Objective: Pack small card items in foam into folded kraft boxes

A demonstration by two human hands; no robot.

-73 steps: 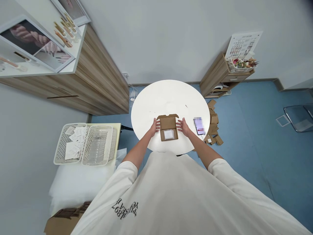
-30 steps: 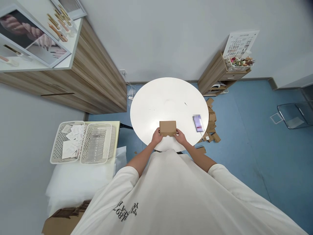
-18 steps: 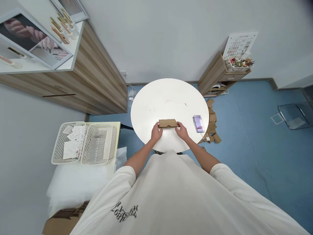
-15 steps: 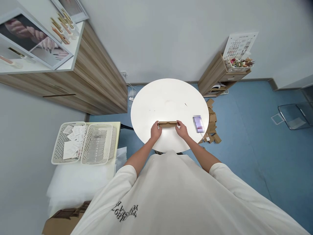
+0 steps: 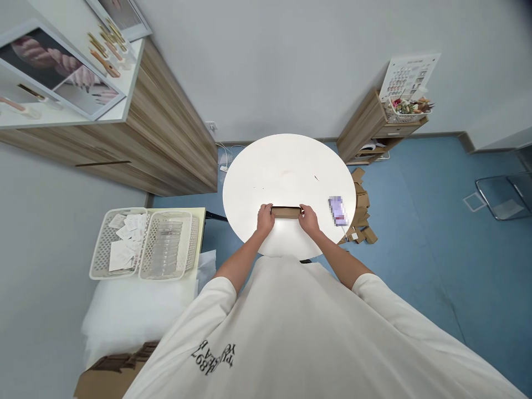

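Note:
A small brown cardboard box (image 5: 286, 213) is held between my two hands, low over the front part of the round white table (image 5: 286, 160). Its long side runs left to right, and a dark line shows along its far edge. My left hand (image 5: 265, 219) grips the left end, fingers curled round it. At the right end my right hand (image 5: 308, 219) is closed in the same way. To the right of my right hand lies a purple, blurred-out object (image 5: 338, 211) with a white cable. A thin dark scrap (image 5: 316, 178) rests farther back on the tabletop.
Two white baskets (image 5: 189, 244) on a side table at left hold white papers and clear plastic pieces. Below them are white wrapping sheets (image 5: 133, 316) and a cardboard carton (image 5: 108, 382). Several brown boxes (image 5: 362, 213) lie on the floor right of the table. Wooden cabinets flank it.
The box has turned in my hands: its notched edge no longer shows, and a plain brown face with a dark far edge does. Both hands have stayed at its ends.

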